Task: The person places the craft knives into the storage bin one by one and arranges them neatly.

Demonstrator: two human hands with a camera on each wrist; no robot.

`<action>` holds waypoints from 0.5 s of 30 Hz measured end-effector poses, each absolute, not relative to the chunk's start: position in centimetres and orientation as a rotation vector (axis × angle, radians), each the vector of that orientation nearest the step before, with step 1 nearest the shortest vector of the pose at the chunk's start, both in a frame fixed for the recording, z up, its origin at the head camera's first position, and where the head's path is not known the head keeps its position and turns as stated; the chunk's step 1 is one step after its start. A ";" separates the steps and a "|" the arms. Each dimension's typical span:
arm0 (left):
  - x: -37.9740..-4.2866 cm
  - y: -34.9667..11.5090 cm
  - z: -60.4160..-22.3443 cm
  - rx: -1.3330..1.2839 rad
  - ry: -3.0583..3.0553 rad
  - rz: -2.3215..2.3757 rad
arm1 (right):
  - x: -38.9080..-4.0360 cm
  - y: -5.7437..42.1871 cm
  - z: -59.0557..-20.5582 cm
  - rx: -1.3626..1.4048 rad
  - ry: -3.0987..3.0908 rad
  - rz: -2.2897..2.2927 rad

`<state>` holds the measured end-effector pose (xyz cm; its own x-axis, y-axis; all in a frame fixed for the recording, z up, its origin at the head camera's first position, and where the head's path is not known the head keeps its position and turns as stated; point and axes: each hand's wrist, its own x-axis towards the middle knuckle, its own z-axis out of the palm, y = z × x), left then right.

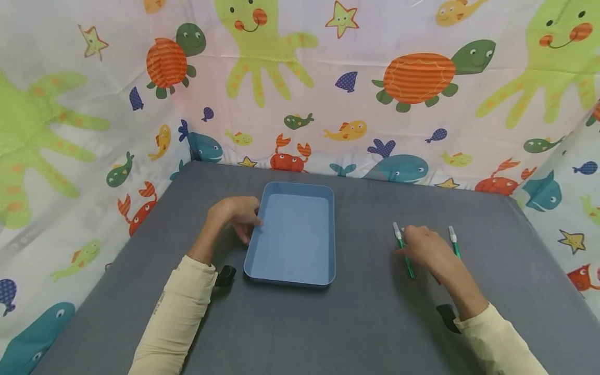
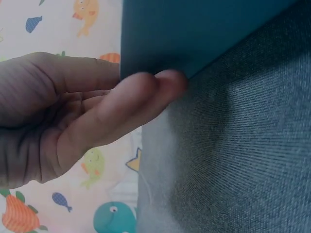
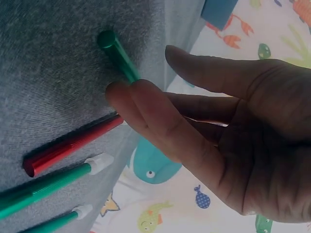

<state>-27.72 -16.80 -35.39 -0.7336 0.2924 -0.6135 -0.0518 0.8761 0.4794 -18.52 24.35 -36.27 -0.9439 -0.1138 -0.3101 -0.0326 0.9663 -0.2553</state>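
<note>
A shallow blue rectangular tray point(image 1: 300, 239) lies on the grey cloth. My left hand point(image 1: 239, 213) is at its left side and grips the wall, a fingertip over the rim and other fingers against the outside point(image 2: 155, 29). My right hand point(image 1: 428, 250) hovers just over several slim craft knives with whitish caps. One green craft knife point(image 1: 407, 260) lies left of that hand, another green craft knife point(image 1: 454, 242) right of it. Under the hand lies a red craft knife point(image 3: 73, 148), mostly hidden in the head view. My right thumb stays apart from the bent fingers, with nothing held.
Grey cloth point(image 1: 365, 323) covers the table. A white curtain point(image 1: 300, 52) printed with sea animals hangs along the back and sides. Black straps point(image 1: 225, 276) are on both wrists, below cream sleeves.
</note>
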 end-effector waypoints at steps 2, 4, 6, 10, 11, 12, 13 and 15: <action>-27.6 -16.7 -35.4 0.182 2.329 0.605 | -18.6 24.3 -36.4 -0.101 2.784 -0.344; -27.5 -16.6 -35.4 0.185 2.336 0.600 | -18.7 24.3 -36.5 -0.102 2.787 -0.330; -27.4 -16.5 -35.4 0.188 2.344 0.590 | -18.8 24.4 -36.7 -0.103 2.785 -0.319; -27.5 -16.4 -35.5 0.170 2.345 0.592 | -18.8 24.5 -36.9 -0.106 2.783 -0.308; -27.5 -16.4 -35.5 0.170 2.346 0.590 | -18.9 24.5 -36.9 -0.107 2.785 -0.309; -27.5 -16.4 -35.6 0.171 2.348 0.589 | -18.9 24.6 -36.9 -0.109 2.791 -0.309; -27.5 -16.3 -35.6 0.172 2.349 0.589 | -18.9 24.6 -36.9 -0.104 2.796 -0.308; -27.5 -16.2 -35.6 0.175 2.358 0.581 | -18.9 24.6 -37.0 -0.088 2.795 -0.316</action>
<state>-27.51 -16.16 -35.55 -0.7511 0.2778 -0.5989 -0.0323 0.8906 0.4536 -18.90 24.59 -37.00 -0.9450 -0.0965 -0.3124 -0.0243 0.9736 -0.2271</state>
